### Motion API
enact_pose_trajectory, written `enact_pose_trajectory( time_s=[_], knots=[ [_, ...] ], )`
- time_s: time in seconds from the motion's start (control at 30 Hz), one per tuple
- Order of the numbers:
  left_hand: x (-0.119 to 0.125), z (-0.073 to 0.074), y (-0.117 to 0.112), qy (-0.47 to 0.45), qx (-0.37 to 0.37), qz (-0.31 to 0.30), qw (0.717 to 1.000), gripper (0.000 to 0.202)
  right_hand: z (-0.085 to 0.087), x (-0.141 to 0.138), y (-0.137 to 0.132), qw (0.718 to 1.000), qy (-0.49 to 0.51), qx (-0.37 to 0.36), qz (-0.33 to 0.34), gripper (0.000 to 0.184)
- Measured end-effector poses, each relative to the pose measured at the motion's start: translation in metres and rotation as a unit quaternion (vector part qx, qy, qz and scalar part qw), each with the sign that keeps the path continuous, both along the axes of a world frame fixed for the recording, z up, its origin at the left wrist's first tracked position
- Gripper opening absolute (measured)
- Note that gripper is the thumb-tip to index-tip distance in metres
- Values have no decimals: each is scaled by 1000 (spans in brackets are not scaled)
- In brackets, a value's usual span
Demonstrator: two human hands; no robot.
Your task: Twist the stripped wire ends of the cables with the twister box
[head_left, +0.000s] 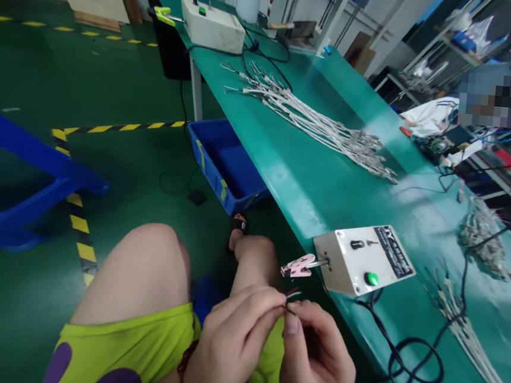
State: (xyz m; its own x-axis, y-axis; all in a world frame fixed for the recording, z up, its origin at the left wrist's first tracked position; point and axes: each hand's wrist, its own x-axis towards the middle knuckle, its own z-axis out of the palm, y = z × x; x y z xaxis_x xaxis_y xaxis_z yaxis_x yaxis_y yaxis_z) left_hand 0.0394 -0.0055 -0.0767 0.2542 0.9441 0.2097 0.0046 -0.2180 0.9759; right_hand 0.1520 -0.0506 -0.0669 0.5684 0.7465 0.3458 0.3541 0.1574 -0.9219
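Seated person; left hand (232, 345) and right hand (319, 358) both closed and raised over the lap, fingertips meeting on a thin wire (290, 309) with red and dark ends. The wire sits between the fingertips, just below a pink spring clip (299, 266) projecting from a white control box (363, 259). Box stands at the near edge of the green worktop (327, 192), clip turned toward the person, apparently placed so the hands reach it without stretching. Green button and black switch on its top; a black cord (414, 363) loops across the worktop beside it. Farther along lies a long bundle of wire harnesses (306, 119), strands side by side with metal ends pointing one way, which seems to keep them easy to lift singly. A tangled wire pile (482, 235) and a looser wire bundle (460, 311) lie to the right. A second white box (211, 25) with a yellow clip (163, 15) stands at the far end. Blue plastic crate (226, 165) sits on the floor by the worktop; only its blue base and shadow show inside. A co-worker's white sleeve (429, 116) appears upper right, partly blurred.
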Motion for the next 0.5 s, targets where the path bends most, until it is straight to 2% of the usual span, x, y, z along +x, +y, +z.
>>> enact_pose_trajectory(
  time_s=[0.03, 0.1, 0.2, 0.27, 0.3, 0.4, 0.5],
  knots=[
    [-1, 0, 0, 22, 31, -8, 999, 32, 3, -2, 0, 1000, -25, 6, 12, 25],
    [-2, 3, 0, 22, 20, -9, 1000, 30, 6, -5, 1, 999, -37, 4, 30, 28],
    [-4, 8, 3, -46, -118, -9, 992, 14, 2, -9, 3, 999, 34, 18, -20, 18],
    [-4, 10, 5, -107, -213, -22, 971, 14, -2, -10, 4, 993, 106, 7, -45, 15],
    [-4, 10, 6, -133, -249, -31, 959, 18, -4, -9, 4, 990, 135, -14, -35, 17],
    [-2, 11, 6, -182, -318, -69, 928, 28, -8, -7, 2, 977, 192, -88, 16, 20],
    [-1, 9, 5, -208, -358, -100, 905, 30, -8, -3, 1, 970, 219, -105, 3, 11]
  ],
)
